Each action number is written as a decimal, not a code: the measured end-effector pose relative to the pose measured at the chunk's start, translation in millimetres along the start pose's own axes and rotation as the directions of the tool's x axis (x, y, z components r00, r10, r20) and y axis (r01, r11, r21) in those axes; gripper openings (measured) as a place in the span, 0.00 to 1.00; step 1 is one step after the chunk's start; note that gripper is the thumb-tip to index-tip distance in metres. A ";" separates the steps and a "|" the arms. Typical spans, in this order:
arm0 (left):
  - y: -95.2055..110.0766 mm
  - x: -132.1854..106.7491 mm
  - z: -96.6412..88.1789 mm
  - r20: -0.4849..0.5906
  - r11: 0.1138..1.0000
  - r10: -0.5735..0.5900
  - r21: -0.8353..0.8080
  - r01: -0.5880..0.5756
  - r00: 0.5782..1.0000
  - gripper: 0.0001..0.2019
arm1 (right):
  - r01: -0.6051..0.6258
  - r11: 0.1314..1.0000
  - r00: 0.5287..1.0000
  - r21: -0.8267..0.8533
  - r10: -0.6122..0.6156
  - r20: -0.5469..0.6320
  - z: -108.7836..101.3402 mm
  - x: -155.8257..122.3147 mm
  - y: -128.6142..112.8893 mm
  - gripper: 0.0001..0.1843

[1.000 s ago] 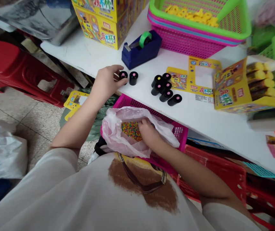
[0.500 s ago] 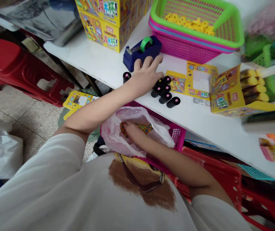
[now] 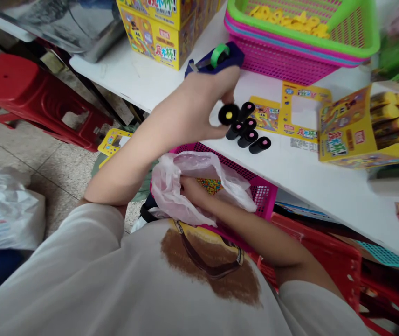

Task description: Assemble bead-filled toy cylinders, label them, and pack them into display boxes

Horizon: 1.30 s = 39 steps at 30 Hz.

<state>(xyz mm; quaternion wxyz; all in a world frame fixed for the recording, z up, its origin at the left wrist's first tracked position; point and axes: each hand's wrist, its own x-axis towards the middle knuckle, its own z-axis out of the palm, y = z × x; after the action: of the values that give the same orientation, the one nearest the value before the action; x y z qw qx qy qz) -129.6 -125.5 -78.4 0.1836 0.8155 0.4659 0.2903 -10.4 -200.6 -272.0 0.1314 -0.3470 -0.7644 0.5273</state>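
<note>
My left hand (image 3: 206, 100) is above the white table, its thumb and fingers closed around a short black tube (image 3: 224, 117) with a yellow centre. The tube appears raised and nearer to me than the others. Several similar black tubes (image 3: 248, 137) with pink centres stand grouped just beside it. Lower down, my right hand (image 3: 193, 190) reaches into a whitish plastic bag (image 3: 171, 201) of small multicoloured candy beads (image 3: 210, 185). Bag folds hide the right fingertips. The bag sits in a magenta basket (image 3: 272, 198) below the table edge.
A blue tape dispenser (image 3: 236, 55) stands behind my left hand, beside stacked yellow boxes (image 3: 150, 39). Green and pink baskets (image 3: 279, 60) hold yellow pieces. Flat yellow card (image 3: 286, 126) and an open box of yellow-capped tubes (image 3: 342, 135) lie right. A red stool (image 3: 45, 102) is left.
My left hand has come down and back from its open reach over the tubes and now grips one. My right hand has shifted slightly left inside the bag, its fingers now hidden.
</note>
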 end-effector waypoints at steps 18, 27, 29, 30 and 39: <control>-14.5 -121.5 80.5 0.385 0.955 -0.242 -0.069 0.289 0.891 0.13 | 0.025 0.971 0.951 -0.238 -0.096 -0.294 -68.6 -86.0 -17.6 0.24; -17.5 -115.5 89.3 0.334 0.972 -0.193 -0.060 0.225 0.923 0.16 | -0.041 0.917 0.945 -0.396 -0.093 -0.314 -75.7 -86.0 -42.1 0.20; -16.3 -113.8 88.6 0.335 0.972 -0.189 -0.069 0.223 0.923 0.13 | 0.014 0.892 0.943 -0.451 -0.162 -0.291 -78.6 -89.7 -42.0 0.24; -15.5 -113.2 87.7 0.327 0.973 -0.182 -0.076 0.217 0.927 0.12 | 0.030 0.884 0.938 -0.467 -0.186 -0.291 -80.1 -92.0 -42.2 0.26; -12.6 -100.7 27.4 0.077 0.946 -0.256 -0.187 0.266 0.964 0.15 | -0.211 0.719 0.976 -0.663 0.122 -0.179 -78.4 -95.5 -34.8 0.30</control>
<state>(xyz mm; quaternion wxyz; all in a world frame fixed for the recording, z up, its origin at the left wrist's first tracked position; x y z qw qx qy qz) -160.2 -207.2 -137.0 0.3115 0.7320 0.5339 0.2867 89.5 -215.5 -193.0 -0.0056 -0.4699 -0.8597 0.2001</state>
